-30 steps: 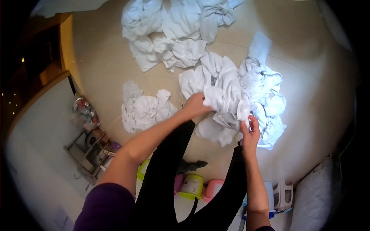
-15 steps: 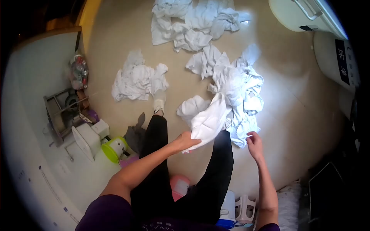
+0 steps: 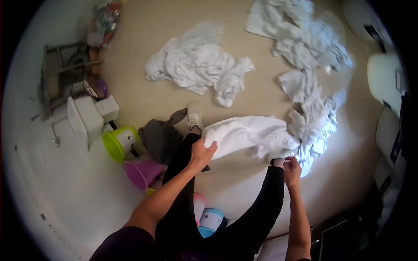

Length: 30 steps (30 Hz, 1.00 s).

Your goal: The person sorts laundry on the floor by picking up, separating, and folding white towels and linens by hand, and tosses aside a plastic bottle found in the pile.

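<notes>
A long white cloth (image 3: 244,132) stretches across the space between my legs. My left hand (image 3: 203,155) grips its near left end, fingers wrapped over the edge. Its right end lies by my right shoe and against a heap of crumpled white cloths (image 3: 315,117). Beside that heap, just over my right ankle, is my right hand (image 3: 292,172) with thumb and fingers pinched together. What sits in that pinch is too small to make out. A separate pile of white cloths (image 3: 196,61) lies ahead on the floor, past my left shoe (image 3: 194,115).
More white cloths (image 3: 300,32) are at the far right. On the left stand a green bucket (image 3: 116,145), a purple bucket (image 3: 141,173) and a dark grey cloth (image 3: 161,138). A blue-and-white container (image 3: 212,219) stands between my legs. White bins (image 3: 385,78) line the right side.
My view has turned left. The white cloth has swung from a hanging bunch into a wide stretch to the right of my left hand. My right hand's fingers have closed near my right ankle.
</notes>
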Each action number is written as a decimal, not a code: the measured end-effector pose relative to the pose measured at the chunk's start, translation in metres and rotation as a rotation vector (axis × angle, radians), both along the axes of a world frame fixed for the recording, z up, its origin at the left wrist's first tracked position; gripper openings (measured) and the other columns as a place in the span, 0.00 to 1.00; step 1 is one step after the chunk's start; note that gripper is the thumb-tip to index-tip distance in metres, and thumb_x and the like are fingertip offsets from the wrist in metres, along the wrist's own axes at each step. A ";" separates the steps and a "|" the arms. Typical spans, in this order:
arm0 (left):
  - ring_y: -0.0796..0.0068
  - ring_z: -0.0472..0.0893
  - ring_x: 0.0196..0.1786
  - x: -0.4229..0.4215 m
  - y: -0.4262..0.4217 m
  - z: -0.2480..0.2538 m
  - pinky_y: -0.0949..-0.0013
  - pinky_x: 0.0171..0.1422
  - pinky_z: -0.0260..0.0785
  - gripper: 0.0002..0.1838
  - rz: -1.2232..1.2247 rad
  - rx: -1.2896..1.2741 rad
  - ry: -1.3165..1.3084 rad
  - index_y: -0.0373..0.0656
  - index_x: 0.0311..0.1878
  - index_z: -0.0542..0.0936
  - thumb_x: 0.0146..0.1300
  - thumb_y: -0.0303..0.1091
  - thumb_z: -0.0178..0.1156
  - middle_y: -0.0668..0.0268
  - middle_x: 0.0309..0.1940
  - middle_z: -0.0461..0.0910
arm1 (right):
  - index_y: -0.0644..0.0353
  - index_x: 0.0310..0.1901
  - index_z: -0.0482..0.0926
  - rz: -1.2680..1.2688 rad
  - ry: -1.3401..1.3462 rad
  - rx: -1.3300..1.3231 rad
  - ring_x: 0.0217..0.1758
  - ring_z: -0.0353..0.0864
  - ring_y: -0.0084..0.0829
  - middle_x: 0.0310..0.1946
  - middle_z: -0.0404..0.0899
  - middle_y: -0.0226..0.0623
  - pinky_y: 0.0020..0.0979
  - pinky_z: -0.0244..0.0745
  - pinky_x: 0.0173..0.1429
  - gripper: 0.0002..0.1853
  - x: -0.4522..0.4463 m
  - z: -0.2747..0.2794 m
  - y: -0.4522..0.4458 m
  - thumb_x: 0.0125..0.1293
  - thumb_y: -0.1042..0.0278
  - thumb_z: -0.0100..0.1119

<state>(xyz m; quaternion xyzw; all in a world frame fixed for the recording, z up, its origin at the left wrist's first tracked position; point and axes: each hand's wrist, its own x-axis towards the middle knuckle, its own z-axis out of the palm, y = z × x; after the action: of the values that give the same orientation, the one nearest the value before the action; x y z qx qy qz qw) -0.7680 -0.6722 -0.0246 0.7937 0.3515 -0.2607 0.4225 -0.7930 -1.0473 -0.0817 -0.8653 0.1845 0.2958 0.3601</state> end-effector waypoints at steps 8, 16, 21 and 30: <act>0.51 0.78 0.49 -0.014 0.134 -0.071 0.60 0.55 0.70 0.35 0.136 -0.367 -0.140 0.54 0.70 0.60 0.59 0.25 0.57 0.47 0.46 0.76 | 0.60 0.44 0.82 0.433 -0.203 0.324 0.48 0.79 0.48 0.47 0.78 0.46 0.35 0.75 0.53 0.13 0.180 -0.135 0.404 0.58 0.78 0.57; 0.71 0.76 0.48 -0.007 0.211 -0.096 0.71 0.54 0.66 0.11 1.342 -0.636 0.095 0.41 0.46 0.83 0.61 0.31 0.58 0.61 0.42 0.77 | 0.65 0.59 0.77 0.392 0.206 0.829 0.66 0.68 0.35 0.59 0.76 0.42 0.35 0.59 0.70 0.24 0.242 -0.218 0.592 0.71 0.54 0.50; 0.75 0.76 0.51 0.010 0.259 -0.080 0.71 0.57 0.67 0.21 1.423 -1.052 -0.060 0.37 0.54 0.77 0.63 0.41 0.59 0.64 0.48 0.78 | 0.60 0.55 0.80 1.061 0.739 0.472 0.55 0.80 0.28 0.53 0.82 0.36 0.31 0.71 0.63 0.15 0.184 0.004 0.501 0.68 0.68 0.58; 0.70 0.75 0.28 -0.021 0.177 -0.057 0.62 0.36 0.68 0.10 -0.213 -1.449 -0.107 0.34 0.32 0.78 0.48 0.32 0.59 0.61 0.22 0.77 | 0.62 0.50 0.79 0.949 -0.272 0.106 0.33 0.82 0.40 0.31 0.82 0.45 0.35 0.76 0.41 0.15 0.272 -0.142 0.640 0.61 0.71 0.58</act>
<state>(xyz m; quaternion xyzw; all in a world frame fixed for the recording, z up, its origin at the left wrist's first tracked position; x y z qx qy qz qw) -0.7893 -0.4954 -0.0811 0.3567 -0.0093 -0.4281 0.8303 -0.5212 -0.4071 -0.2236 -0.8652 -0.2939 0.3203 0.2498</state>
